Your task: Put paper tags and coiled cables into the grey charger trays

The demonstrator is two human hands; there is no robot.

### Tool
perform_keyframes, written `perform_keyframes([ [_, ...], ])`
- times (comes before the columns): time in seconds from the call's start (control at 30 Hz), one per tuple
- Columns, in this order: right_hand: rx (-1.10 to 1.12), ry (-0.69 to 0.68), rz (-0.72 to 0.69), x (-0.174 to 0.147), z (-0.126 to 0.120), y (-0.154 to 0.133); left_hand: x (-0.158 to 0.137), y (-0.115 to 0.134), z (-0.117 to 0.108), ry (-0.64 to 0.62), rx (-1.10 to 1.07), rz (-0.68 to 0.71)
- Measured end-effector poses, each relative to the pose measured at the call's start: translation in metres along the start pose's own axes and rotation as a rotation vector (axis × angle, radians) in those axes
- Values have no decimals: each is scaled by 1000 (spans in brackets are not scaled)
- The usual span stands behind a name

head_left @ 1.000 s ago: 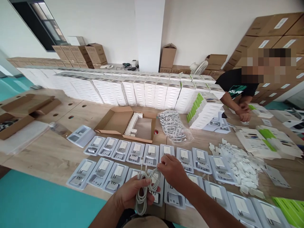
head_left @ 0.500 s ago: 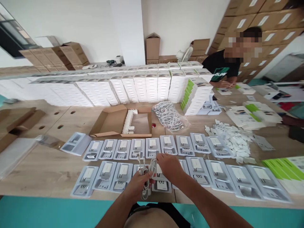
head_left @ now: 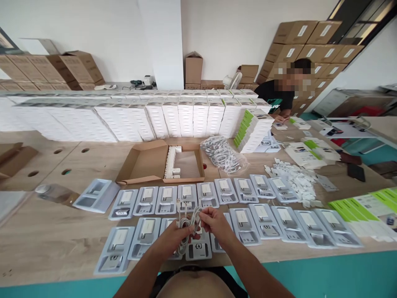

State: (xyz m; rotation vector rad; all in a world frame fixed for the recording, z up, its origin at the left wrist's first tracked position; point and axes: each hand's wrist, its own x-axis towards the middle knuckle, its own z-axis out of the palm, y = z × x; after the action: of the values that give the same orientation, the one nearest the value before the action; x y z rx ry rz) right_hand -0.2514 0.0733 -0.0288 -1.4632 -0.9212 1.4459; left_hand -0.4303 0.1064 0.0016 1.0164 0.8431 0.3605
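My left hand (head_left: pixel 171 239) is closed around several coiled white USB cables (head_left: pixel 185 222), with a couple of connectors sticking up. The fingers of my right hand (head_left: pixel 217 225) are pinched on one loop at the right side of that bundle. Both hands are above a grey plastic tray (head_left: pixel 198 254) in the near row. Two rows of such trays lie before me, each holding a white charger, and a farther tray (head_left: pixel 206 195) is just beyond my hands. Cards with a battery symbol show in some trays.
A bag of coiled cables (head_left: pixel 225 155) lies beside an open carton (head_left: pixel 141 161) of white adapters. White boxes (head_left: pixel 186 118) form a wall behind. Small white pieces (head_left: pixel 294 182) are heaped at right. A stack of empty trays (head_left: pixel 97 194) and a bottle (head_left: pixel 57 194) are left. A co-worker (head_left: pixel 276 95) sits far right.
The camera view has turned a little to the right. My right hand's fingers now pinch the cable loop lower and closer to my left hand, which still holds the bundle.
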Motion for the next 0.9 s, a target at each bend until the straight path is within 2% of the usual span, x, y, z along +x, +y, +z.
perform_keyframes([
  [0.1,-250,147,-154,1,-8,-5,-2,10,-7,18,278,98],
  [0.17,-266,162,-212,2,-16,-11,-4,17,-9,100,461,165],
  [0.27,-58,2,-116,4,-26,-21,-6,28,-9,160,612,245],
  [0.33,-30,-90,-66,6,-26,-25,-8,32,-7,185,637,282],
  [0.43,-137,-131,-95,8,-20,-30,-11,31,-7,264,557,255],
  [0.6,-140,-147,-161,5,-15,-38,-19,16,-14,230,135,132],
  [0.67,-161,-183,-176,2,-16,-38,-23,13,-17,276,37,106],
  [0.73,-169,-254,-168,-1,-16,-35,-26,12,-18,297,23,64],
  [0.8,-176,-307,-163,-2,-15,-33,-27,13,-17,226,36,35],
  [0.9,-361,-245,-265,2,-13,-35,-22,14,-11,146,42,25],
])
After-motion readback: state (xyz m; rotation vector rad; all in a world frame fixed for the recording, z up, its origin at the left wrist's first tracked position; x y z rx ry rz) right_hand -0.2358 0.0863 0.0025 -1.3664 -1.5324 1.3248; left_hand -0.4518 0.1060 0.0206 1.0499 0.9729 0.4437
